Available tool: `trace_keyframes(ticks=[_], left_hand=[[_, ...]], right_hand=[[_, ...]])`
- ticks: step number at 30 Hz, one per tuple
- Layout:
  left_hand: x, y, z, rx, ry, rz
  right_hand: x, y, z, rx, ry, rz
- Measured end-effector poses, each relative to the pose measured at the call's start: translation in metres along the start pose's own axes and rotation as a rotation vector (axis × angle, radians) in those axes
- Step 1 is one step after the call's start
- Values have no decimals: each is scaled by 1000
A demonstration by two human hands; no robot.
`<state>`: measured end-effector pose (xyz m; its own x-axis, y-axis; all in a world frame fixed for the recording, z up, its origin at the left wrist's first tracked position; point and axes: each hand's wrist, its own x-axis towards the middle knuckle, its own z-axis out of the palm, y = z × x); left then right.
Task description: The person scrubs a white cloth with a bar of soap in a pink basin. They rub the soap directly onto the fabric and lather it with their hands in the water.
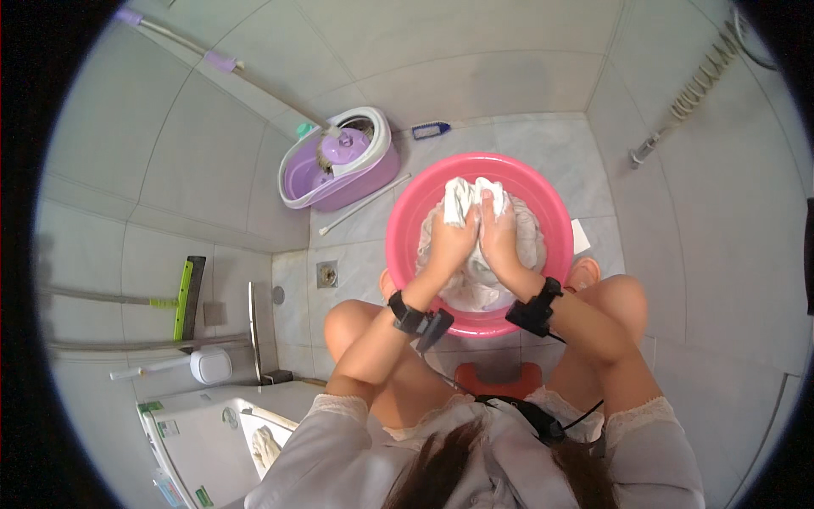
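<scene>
A round pink basin (397, 246) stands on the floor between my feet, with wet white cloth (475, 293) heaped inside it. Over the basin's middle, my left hand (454, 237) and my right hand (498, 231) press together, thumbs side by side. Both are closed on a bunched piece of white cloth (459, 199), whose folds stick up beyond the fingers. Most of the fingertips are hidden in the fabric. Whether the held piece joins the heap below, I cannot tell.
Beyond the basin at left stands a purple mop bucket (356, 188) with a mop (343, 146) in it. A blue brush (431, 131) lies near the far wall. A white rod (365, 205) and a floor drain (327, 274) are at left. Behind the basin is an orange-red stool (530, 378).
</scene>
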<state>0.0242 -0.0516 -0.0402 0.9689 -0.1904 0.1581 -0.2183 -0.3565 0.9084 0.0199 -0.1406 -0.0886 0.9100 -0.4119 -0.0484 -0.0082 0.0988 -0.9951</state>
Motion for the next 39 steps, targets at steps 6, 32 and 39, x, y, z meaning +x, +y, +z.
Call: trace_keyframes(ticks=[6, 32, 39], left_hand=[[22, 5, -39, -745, -121, -320], [27, -26, 5, -307, 68, -146], [11, 5, 15, 48, 143, -11]], right_hand=[[6, -72, -26, 105, -473, -1], [3, -37, 1, 285, -110, -129], [8, -23, 2, 92, 155, -137]])
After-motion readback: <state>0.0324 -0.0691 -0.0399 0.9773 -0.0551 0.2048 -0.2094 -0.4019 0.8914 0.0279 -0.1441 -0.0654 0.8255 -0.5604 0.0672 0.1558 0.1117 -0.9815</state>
